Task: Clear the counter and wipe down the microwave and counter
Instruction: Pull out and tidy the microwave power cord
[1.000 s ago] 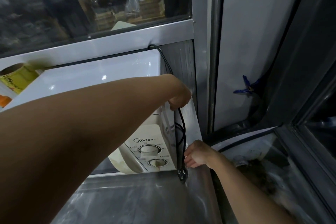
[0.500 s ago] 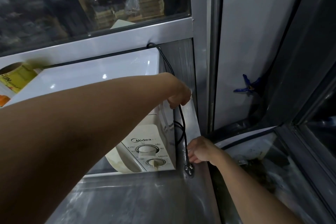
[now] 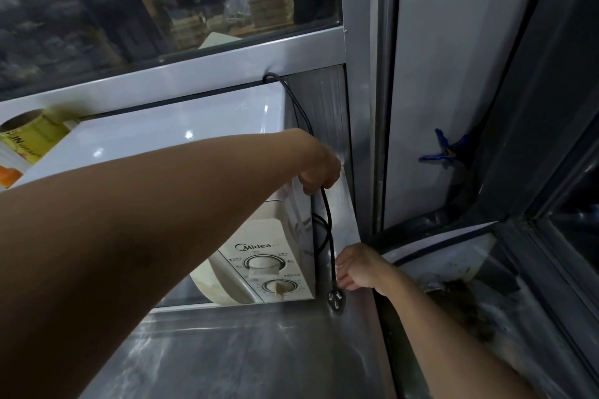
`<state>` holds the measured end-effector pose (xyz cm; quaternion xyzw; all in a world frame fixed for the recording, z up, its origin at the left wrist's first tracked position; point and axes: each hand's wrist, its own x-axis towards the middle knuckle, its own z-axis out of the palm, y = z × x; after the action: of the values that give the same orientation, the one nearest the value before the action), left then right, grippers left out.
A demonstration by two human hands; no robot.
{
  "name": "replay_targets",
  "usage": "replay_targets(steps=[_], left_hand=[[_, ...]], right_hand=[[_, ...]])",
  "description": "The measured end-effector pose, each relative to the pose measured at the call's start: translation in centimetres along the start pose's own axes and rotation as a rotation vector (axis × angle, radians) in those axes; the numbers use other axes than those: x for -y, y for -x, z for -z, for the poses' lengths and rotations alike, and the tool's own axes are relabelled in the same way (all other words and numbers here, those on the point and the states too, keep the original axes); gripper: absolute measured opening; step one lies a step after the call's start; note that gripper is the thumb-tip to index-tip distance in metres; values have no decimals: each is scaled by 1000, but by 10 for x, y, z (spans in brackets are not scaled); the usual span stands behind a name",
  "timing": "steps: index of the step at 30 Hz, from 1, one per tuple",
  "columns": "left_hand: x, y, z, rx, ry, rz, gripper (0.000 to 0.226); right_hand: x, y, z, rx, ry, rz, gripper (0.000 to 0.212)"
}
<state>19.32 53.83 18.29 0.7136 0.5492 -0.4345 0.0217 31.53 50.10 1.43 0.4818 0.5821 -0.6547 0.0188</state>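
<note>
A: Start at nine o'clock. What sits there?

B: A yellow carton (image 3: 24, 142) at the far left, just beside the white microwave (image 3: 168, 136), which stands on the steel counter (image 3: 246, 347) and fills the middle. Its control panel faces us, two dials one above the other.

A: And the left hand?

B: The left hand (image 3: 319, 168) reaches across the microwave's top to its right upper corner, a little toward one o'clock of centre. Its fingers are curled round the black power cord (image 3: 327, 220); the cord enters the fist from above and leaves below.

A: Where does the cord run?

B: From the rear top edge of the microwave, at twelve o'clock of that hand, down through it, then along the microwave's right side toward six o'clock.

A: The right hand?

B: The right hand (image 3: 358, 267) is lower, at about five o'clock of the left one, just beside the cord. Its fingertips touch or pinch the cord; I cannot tell which. The plug (image 3: 337, 300) hangs at seven o'clock of that hand, at the counter's surface.

A: Farther right?

B: A blue clamp (image 3: 445, 152) at three o'clock, on the dark frame, well apart from both hands.
</note>
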Motion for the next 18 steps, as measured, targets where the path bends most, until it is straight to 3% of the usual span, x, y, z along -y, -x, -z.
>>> replay_targets(steps=[3,6,9,14,18], left_hand=[[0,2,0,11,12,9,47],[-1,4,1,0,14,16,52],[-3,6,1,-20,-1,14,54],[-4,11,3,-17,4,24,55],[-4,15,5,-58,13,26,55]], right_hand=[[4,6,-1,24,64,4,36],[3,6,-1,-58,79,-24,34],[-1,3,0,-80,210,52,33],[-6,-1,0,-170,372,120,14],[-9,-1,-5,-205,472,122,40]])
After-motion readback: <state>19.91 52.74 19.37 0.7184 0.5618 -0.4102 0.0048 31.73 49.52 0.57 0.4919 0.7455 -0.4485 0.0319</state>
